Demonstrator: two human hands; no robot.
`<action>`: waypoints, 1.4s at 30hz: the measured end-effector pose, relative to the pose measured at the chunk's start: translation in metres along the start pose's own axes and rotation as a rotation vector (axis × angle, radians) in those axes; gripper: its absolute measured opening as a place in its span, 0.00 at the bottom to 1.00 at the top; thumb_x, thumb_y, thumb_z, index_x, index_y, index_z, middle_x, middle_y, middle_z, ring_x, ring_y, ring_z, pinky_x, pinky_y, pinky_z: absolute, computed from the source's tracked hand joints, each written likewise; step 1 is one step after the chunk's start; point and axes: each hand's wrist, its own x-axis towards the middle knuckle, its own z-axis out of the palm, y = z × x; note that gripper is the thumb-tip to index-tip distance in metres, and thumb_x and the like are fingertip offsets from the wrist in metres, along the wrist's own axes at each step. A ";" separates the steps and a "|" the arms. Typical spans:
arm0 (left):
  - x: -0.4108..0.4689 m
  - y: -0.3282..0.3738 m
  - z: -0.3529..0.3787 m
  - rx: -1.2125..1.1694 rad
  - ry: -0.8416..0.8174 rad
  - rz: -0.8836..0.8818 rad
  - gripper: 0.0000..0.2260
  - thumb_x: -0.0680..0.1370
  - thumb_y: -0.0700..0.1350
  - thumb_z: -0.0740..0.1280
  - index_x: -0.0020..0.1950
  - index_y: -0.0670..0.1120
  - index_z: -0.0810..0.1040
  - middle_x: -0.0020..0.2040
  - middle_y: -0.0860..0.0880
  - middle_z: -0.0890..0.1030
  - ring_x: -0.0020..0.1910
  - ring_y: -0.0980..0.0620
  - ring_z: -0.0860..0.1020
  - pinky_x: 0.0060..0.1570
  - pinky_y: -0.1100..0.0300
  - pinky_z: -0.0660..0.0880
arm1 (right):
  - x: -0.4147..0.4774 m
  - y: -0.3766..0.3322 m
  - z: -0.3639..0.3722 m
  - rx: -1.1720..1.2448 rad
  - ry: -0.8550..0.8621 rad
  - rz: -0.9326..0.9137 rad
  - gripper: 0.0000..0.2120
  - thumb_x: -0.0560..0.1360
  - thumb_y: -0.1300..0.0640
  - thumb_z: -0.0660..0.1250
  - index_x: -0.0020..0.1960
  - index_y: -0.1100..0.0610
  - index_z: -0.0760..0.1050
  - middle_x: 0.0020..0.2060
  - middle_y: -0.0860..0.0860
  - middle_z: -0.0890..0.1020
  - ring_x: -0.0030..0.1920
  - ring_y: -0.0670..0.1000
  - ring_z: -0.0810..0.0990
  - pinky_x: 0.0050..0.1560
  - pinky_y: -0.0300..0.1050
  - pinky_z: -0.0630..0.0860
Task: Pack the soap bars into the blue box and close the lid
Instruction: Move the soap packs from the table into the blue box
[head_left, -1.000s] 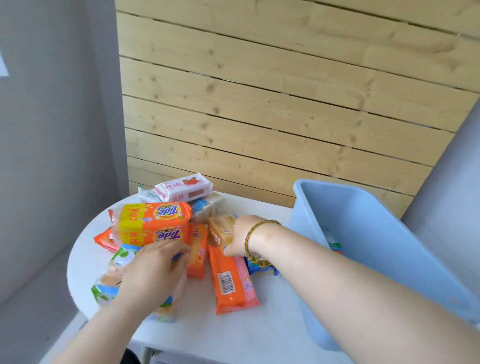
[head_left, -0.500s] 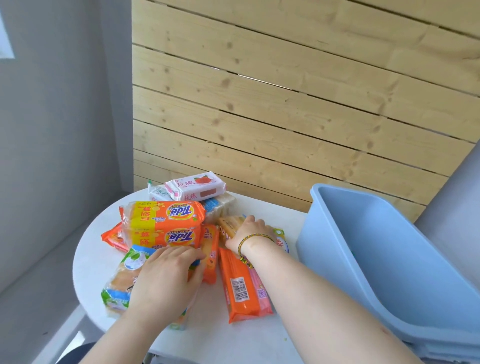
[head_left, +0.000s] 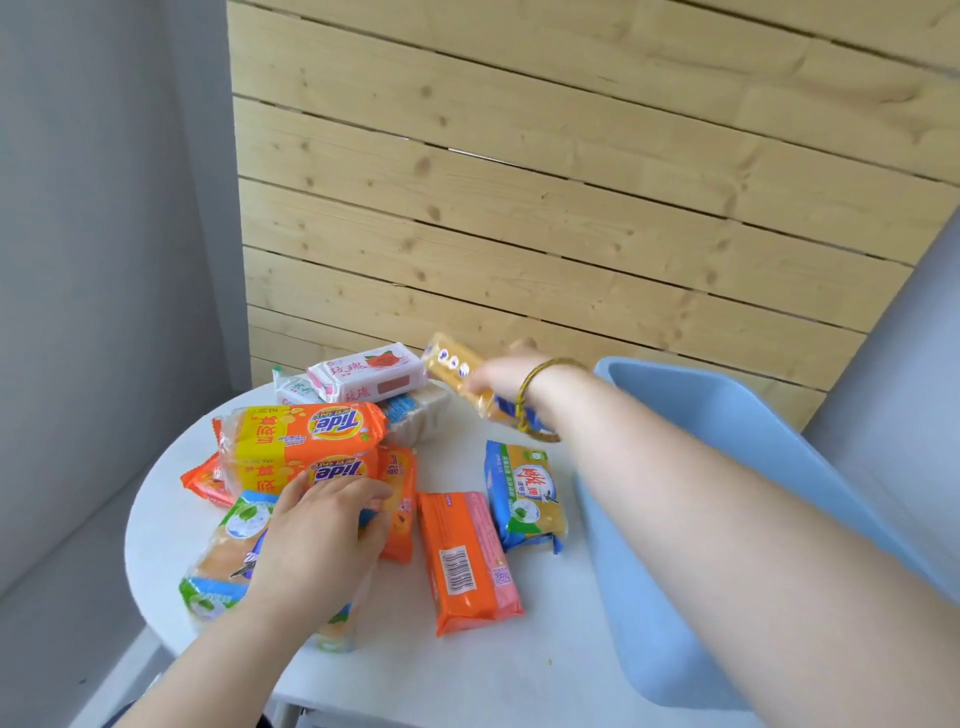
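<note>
Right hand (head_left: 498, 376) has lifted yellow bar (head_left: 457, 371) off worktop (head_left: 519, 665), fingers clamped round it, box (head_left: 727, 415) next. Left hand (head_left: 317, 540) still spread flat on pile.

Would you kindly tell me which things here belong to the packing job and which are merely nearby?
Belonging to the job:
- blue box
- yellow soap bar held in the right hand
- Tide pack
- orange bar
- soap under the left hand

Merely nearby:
- white table
- wooden wall
</note>
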 end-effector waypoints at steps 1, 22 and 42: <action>0.003 0.004 0.000 -0.026 0.015 0.008 0.10 0.75 0.45 0.62 0.54 0.49 0.78 0.56 0.52 0.81 0.59 0.52 0.75 0.68 0.57 0.53 | -0.009 -0.001 -0.016 0.014 0.012 -0.044 0.31 0.71 0.55 0.67 0.69 0.61 0.57 0.48 0.58 0.77 0.38 0.51 0.75 0.35 0.40 0.69; 0.047 0.184 0.069 -0.840 -0.445 -0.152 0.09 0.74 0.42 0.60 0.53 0.53 0.70 0.38 0.57 0.76 0.35 0.59 0.76 0.21 0.76 0.69 | -0.035 0.156 -0.149 -0.196 -0.004 0.124 0.24 0.69 0.57 0.69 0.64 0.50 0.67 0.36 0.47 0.70 0.33 0.45 0.69 0.26 0.37 0.64; 0.052 0.179 0.075 -0.967 -0.503 -0.149 0.11 0.73 0.38 0.59 0.44 0.55 0.74 0.39 0.51 0.82 0.27 0.62 0.79 0.27 0.70 0.76 | 0.057 0.201 -0.094 -0.817 -0.034 -0.344 0.31 0.71 0.56 0.67 0.72 0.53 0.59 0.68 0.53 0.67 0.67 0.56 0.64 0.63 0.49 0.66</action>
